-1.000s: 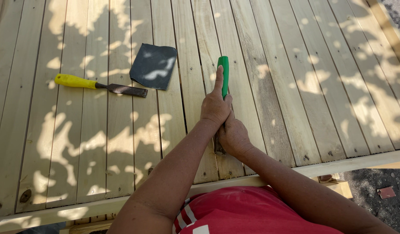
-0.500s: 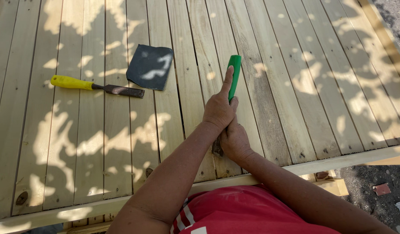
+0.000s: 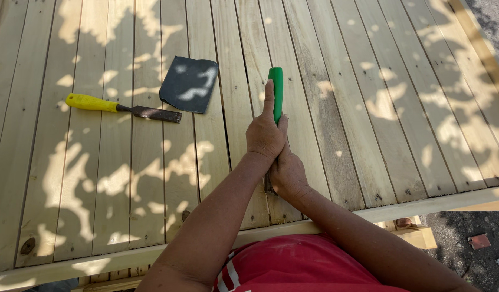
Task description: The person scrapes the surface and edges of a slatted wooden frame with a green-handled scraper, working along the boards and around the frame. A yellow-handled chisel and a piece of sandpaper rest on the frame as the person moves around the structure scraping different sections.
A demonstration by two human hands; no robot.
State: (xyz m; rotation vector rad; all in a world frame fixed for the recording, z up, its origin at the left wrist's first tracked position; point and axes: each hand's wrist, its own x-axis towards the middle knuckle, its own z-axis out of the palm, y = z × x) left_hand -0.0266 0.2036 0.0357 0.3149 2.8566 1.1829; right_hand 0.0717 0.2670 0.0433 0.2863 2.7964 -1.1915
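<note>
Head view: right hand (image 3: 286,176) nearest, closed low on green-handled tool (image 3: 276,92); left hand (image 3: 266,135) wrapped above, finger along handle. Tool has slid further up plank gap of deck (image 3: 368,108) than second ago. Beyond: yellow-handled chisel (image 3: 122,107), dark sandpaper sheet (image 3: 189,84), unmoved.

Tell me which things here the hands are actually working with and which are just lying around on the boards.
In use:
- green-handled tool, gripped by the left hand and right hand
- wooden deck boards under it

Lying about:
- yellow-handled chisel
- dark sandpaper sheet
- red scrap on the ground
</note>
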